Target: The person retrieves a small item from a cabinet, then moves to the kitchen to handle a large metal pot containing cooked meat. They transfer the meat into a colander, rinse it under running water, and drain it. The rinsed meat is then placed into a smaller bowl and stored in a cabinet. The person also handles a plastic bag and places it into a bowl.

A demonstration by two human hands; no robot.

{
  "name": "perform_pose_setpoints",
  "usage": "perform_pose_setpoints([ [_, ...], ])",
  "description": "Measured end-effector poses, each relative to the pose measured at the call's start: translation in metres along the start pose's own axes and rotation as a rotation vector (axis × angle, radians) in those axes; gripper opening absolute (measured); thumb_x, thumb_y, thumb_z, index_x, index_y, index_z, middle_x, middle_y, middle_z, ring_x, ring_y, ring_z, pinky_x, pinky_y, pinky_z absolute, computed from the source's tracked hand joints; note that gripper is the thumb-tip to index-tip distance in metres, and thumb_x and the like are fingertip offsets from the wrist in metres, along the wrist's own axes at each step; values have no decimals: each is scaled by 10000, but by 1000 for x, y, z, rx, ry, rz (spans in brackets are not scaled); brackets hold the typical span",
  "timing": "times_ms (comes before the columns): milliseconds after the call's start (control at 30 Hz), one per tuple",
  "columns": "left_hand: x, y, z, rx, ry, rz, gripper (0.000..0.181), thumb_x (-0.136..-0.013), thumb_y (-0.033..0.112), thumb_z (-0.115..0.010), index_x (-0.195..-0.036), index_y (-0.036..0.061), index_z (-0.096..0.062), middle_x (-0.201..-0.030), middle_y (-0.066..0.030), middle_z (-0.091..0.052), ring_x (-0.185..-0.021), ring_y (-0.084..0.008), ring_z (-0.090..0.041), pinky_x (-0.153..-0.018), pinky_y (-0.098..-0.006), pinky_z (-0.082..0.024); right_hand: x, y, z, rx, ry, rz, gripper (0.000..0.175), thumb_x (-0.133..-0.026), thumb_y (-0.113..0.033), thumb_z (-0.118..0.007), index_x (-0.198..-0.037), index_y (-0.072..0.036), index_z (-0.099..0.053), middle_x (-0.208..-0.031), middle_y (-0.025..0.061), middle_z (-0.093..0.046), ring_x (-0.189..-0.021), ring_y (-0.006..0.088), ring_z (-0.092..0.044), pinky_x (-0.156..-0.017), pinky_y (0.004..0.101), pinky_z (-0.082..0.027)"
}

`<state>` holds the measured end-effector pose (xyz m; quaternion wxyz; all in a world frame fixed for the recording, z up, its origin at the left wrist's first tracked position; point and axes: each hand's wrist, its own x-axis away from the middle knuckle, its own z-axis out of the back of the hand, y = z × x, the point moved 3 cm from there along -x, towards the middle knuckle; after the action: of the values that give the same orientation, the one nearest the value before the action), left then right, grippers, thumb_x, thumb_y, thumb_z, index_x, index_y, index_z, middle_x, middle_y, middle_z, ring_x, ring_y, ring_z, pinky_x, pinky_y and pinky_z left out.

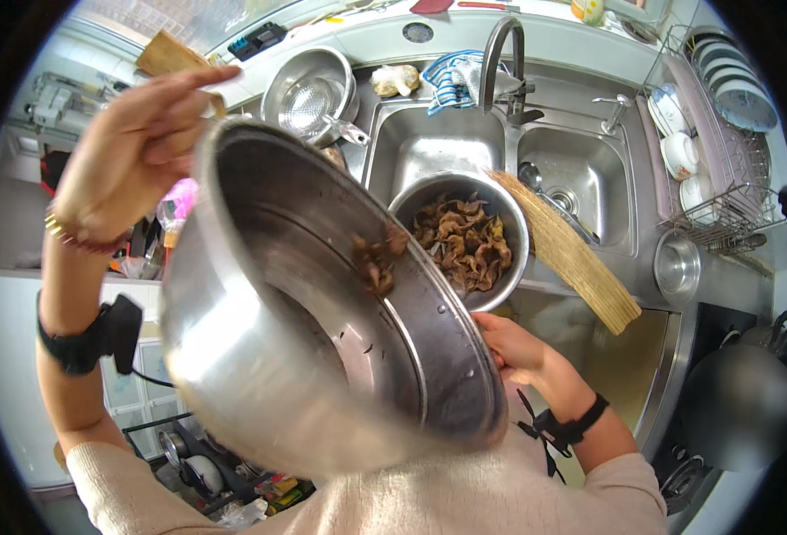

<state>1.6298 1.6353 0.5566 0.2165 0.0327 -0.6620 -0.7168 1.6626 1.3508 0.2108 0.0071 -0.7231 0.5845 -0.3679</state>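
Observation:
Both of my hands hold a large stainless steel pot [233, 321], tilted on its side with its mouth toward the sink. My left hand [146, 127] is at its upper left rim, index finger stretched out and the grip partly blurred. At the near right, the fingers of my right hand [510, 344] close on the rim. A small clump of brown, wrinkled food pieces [373, 264] clings to the inner wall, with dark scraps and water drops around. Just beyond the rim, a steel bowl [517, 261] contains many similar brown food pieces [467, 237].
Behind the bowl is a double-basin steel sink [437, 150] with a curved faucet [487, 67]. A bamboo-strip brush [574, 261] lies across its front edge. A steel colander [310, 100] sits at the back left; a dish rack [714, 221] and small metal bowl [677, 267] stand right.

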Motion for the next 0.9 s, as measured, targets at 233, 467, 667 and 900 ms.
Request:
perform_pose_setpoints([
  [233, -16, -54, 33, 56, 142, 210, 301, -973, 114, -413, -1202, -64, -494, -635, 75, -320, -531, -27, -261, -460, -166, -237, -18, 6, 6, 141, 202, -188, 430, -899, -4, -325, -1310, -101, -409, -726, -20, -463, -481, 30, -317, -341, 171, -196],
  [467, 25, -14, 23, 99, -62, -147, 440, -977, 169, -443, -1331, -84, -372, -592, 75, -288, -491, -8, -252, -436, -130, -250, 23, -40, -8, 159, 353, 138, 442, -912, -53, -389, -1347, -132, -382, -631, -46, -437, -421, 18, -299, -330, 163, -203],
  [667, 64, -68, 64, 352, 371, 30, 347, -932, 204, -514, -1202, -13, -492, -658, 44, -358, -548, -56, -314, -501, -172, -280, 56, -65, -17, 225, 543, 395, 423, -985, -147, -399, -1401, -133, -322, -593, -56, -366, -437, 20, -332, -345, 161, -248],
  [900, 157, -171, 113, 670, 503, 159, 152, -887, 193, -585, -822, 57, -607, -748, 9, -584, -615, -70, -484, -597, -210, -392, 49, -93, -63, 566, 596, 623, 341, -945, -87, -446, -1276, -29, -390, -660, -22, -470, -444, 31, -377, -368, 170, -283],
])
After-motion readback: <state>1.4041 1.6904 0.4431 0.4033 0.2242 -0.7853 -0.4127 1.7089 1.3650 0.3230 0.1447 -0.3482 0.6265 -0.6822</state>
